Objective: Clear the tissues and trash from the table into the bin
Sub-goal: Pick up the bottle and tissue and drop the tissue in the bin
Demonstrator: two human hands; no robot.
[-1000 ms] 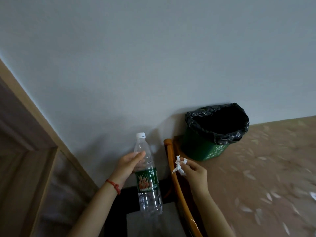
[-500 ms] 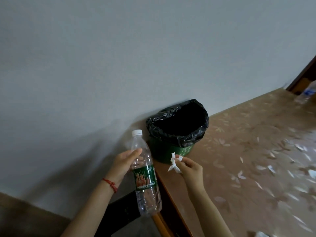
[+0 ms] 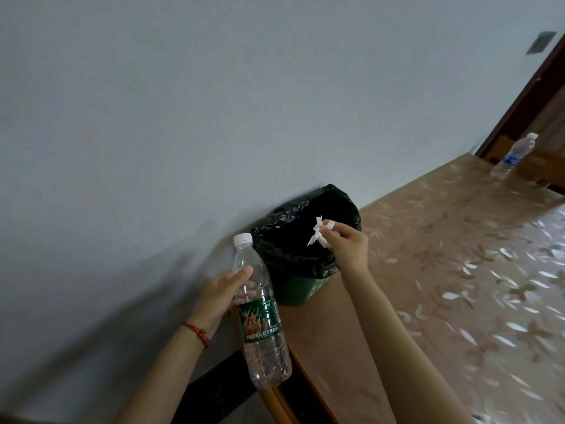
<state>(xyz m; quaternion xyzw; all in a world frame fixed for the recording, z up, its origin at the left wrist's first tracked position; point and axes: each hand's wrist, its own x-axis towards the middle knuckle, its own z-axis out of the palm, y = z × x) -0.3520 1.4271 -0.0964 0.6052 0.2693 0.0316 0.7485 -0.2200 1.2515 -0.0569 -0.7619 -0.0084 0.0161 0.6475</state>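
Head view: right hand (image 3: pixel 348 246) pinches tissue (image 3: pixel 319 235) over bin (image 3: pixel 302 261) (left hand (image 3: pixel 218 293) grips bottle (image 3: pixel 260 313)); released off-centre, it could miss.

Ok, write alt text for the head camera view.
A person's right hand pinches a crumpled white tissue over a black-lined green bin on a patterned table. Their left hand grips a clear plastic bottle.

Domestic room, we judge: plain wall (image 3: pixel 214 102), floral-covered bench (image 3: pixel 458 270), lined bin (image 3: pixel 293 289), wooden door frame (image 3: pixel 519 96), wall switch (image 3: pixel 540 42).
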